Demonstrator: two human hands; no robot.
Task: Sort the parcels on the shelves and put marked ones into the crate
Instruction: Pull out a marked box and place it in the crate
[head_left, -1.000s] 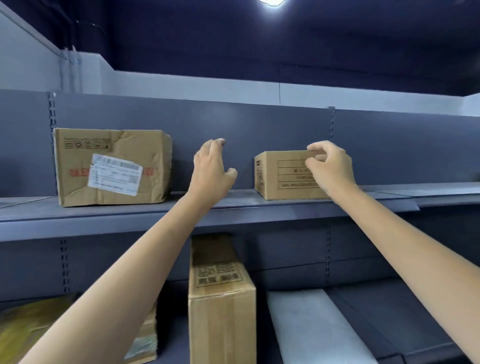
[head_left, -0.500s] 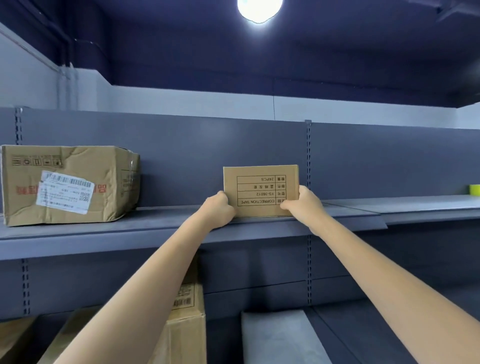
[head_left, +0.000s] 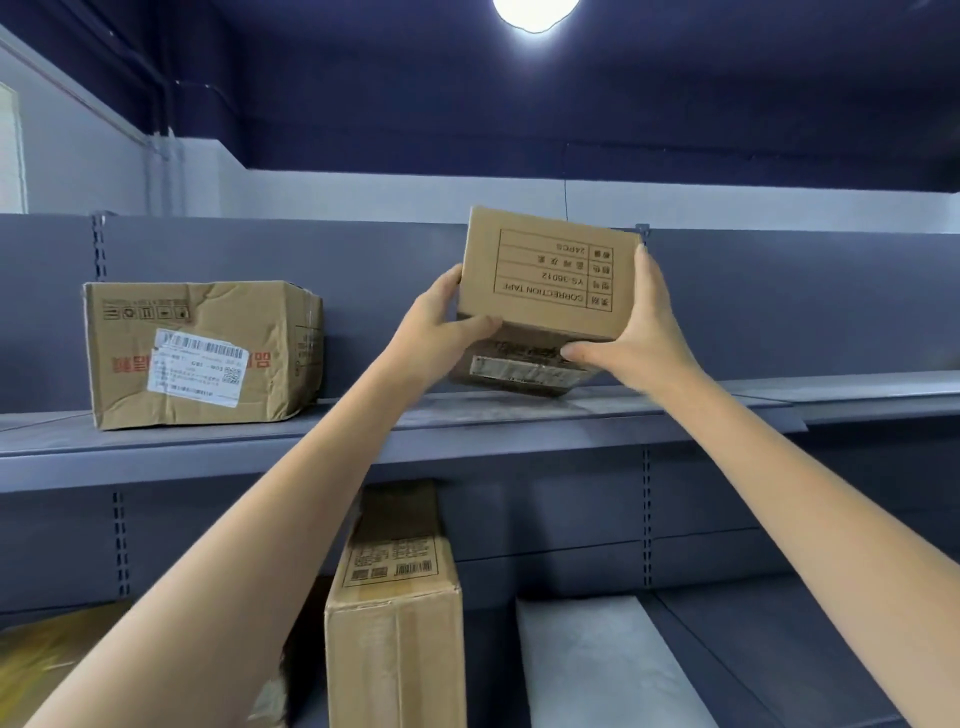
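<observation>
Two bare forearms, no sleeves, watch or rings visible. Left hand (head_left: 436, 325) and right hand (head_left: 641, 332) ungloved; short plain nails, entering from 7 and 5 o'clock.

Round ceiling lamp (head_left: 535, 11) glowing at the top edge, against a dark blue ceiling (head_left: 571, 104). Pale wall band (head_left: 363, 195) running below it, with grey pipes (head_left: 161, 150) dropping down the left corner and a strip of bright window (head_left: 9, 150) at the far left. Slotted grey uprights (head_left: 120, 540) set into the back panel (head_left: 779, 301).
</observation>
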